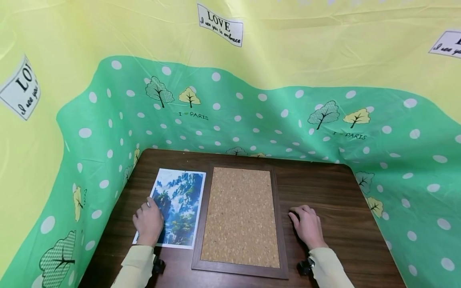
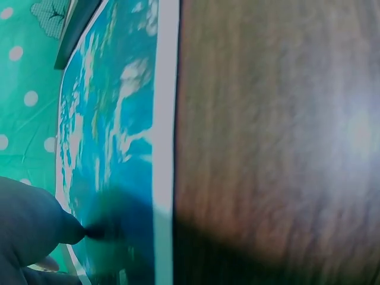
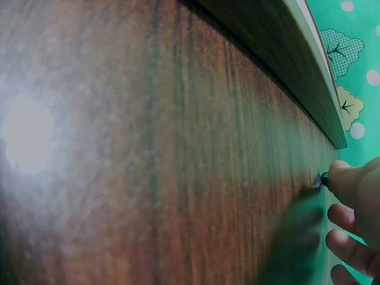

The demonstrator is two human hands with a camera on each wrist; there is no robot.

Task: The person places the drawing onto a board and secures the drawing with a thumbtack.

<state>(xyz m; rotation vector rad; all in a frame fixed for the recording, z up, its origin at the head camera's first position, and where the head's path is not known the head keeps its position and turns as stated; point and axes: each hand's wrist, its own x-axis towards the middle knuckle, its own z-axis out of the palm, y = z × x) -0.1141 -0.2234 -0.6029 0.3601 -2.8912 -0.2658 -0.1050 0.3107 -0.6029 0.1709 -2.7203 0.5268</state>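
A printed landscape picture of blue mountains and white mist, with a white border, lies on the table to the left of a framed corkboard. My left hand rests over the picture's left edge, fingers loosely bent; its thumb shows low in the left wrist view. To the right of the corkboard's frame, my right hand rests on the wooden table, fingers loosely curled. In the right wrist view a small dark spot shows at the tip of the thumb; I cannot tell what it is.
The dark wood-grain table has rounded far corners. A yellow and green dotted curtain surrounds its back and sides. The corkboard's brown raised frame stands between the hands. Black wrist straps sit at both cuffs.
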